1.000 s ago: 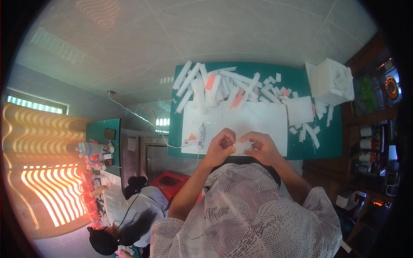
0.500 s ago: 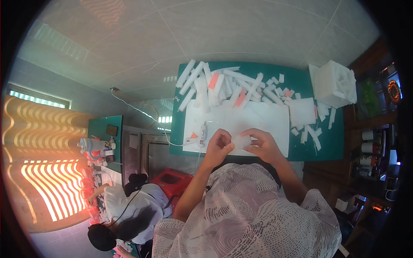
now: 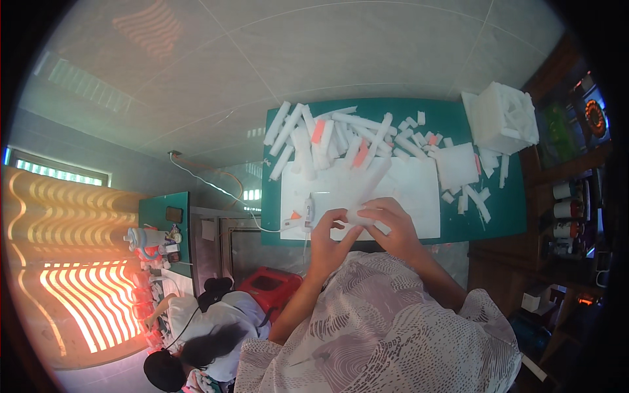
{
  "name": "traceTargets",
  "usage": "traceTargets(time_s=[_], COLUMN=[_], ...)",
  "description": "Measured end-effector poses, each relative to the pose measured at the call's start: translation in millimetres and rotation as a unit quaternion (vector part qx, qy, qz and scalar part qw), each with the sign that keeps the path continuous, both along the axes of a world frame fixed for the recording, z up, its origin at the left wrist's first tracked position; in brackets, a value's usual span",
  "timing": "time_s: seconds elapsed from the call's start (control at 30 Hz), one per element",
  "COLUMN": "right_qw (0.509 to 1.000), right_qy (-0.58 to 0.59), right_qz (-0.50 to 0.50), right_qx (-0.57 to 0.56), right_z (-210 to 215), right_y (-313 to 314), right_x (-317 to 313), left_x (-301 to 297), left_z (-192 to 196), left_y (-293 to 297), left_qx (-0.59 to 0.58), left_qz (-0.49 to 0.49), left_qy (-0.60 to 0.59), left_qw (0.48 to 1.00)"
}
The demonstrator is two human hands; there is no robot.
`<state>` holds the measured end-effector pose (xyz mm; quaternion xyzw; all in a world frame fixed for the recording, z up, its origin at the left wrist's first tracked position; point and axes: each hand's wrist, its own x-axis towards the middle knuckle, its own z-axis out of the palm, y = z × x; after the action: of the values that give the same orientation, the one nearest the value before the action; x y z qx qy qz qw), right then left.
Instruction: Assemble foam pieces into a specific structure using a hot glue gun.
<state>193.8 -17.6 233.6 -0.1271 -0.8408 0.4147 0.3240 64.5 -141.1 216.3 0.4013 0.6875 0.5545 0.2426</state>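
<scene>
My left hand (image 3: 329,237) and my right hand (image 3: 391,228) meet over the near edge of a white sheet (image 3: 419,196) on the green table. Between their pinched fingers is a white foam piece (image 3: 356,215), partly covered by the fingertips. A pale, blurred strip (image 3: 373,180) rises away from the fingers toward the pile; whether it joins the held piece I cannot tell. Left of my left hand, a white glue gun (image 3: 308,211) with a cord rests on the sheet, an orange bit (image 3: 295,215) beside it.
White foam strips (image 3: 288,134), a few pink among them, heap along the table's far side. Right of the sheet lie a foam square (image 3: 457,164) and small offcuts (image 3: 477,200); a foam cube (image 3: 504,118) stands at the far right corner. Another person (image 3: 213,327) works at lower left, near a red stool (image 3: 268,288).
The held foam piece has been turned, and my fingers have closed nearer together around it. A blurred pale strip now shows beyond them. The whole view has shifted slightly.
</scene>
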Motion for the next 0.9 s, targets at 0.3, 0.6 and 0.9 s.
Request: traceTargets(time_s=[0.3, 0.6, 0.9], right_qw=[0.997, 0.991, 0.915], right_qy=[-0.027, -0.011, 0.042], right_qz=[0.0, -0.123, -0.034], right_qx=[0.067, -0.044, -0.399], right_z=[0.1, -15.1, -15.7], right_y=[-10.6, 11.6, 32.1], right_x=[-7.3, 18.5, 15.8], left_x=[-0.1, -16.0, -14.2], left_z=[-7.5, -14.0, -23.9], left_y=[3.7, -7.1, -16.8], left_qx=[-0.043, 0.021, 0.003], left_qz=[-0.008, -0.026, -0.071], left_qy=[-0.105, -0.222, -0.185], left_qw=[0.994, 0.974, 0.98])
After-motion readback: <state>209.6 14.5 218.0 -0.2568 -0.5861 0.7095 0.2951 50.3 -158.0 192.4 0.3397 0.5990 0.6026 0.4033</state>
